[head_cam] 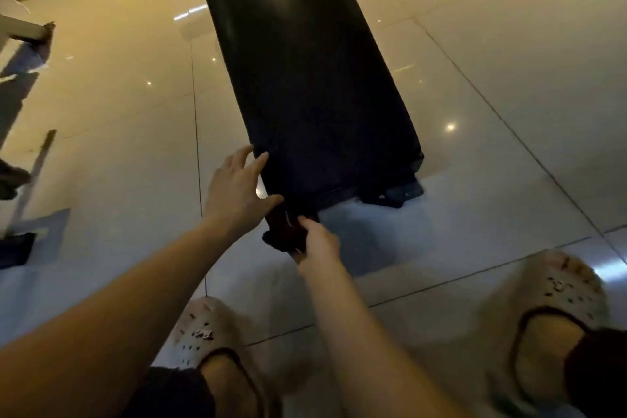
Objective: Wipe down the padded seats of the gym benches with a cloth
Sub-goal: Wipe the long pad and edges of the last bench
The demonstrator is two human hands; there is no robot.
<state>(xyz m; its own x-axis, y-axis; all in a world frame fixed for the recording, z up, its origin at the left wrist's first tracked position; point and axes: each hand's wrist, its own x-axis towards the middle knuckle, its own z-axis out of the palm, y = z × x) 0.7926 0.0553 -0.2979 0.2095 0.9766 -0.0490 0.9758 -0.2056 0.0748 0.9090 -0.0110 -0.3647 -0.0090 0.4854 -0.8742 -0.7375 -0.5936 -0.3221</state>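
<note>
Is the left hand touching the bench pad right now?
Touching. The head view shows the left hand with its fingertips and thumb laid against the near left corner of the bench pad, with no gap between them.

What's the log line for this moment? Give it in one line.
left hand: open, at bench near-left corner | right hand: grips cloth below near end | pad: cloth not on top

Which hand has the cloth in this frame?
The right hand, gripping the dark cloth just below the near end of the bench pad; the left hand is spread open at its corner.
</note>
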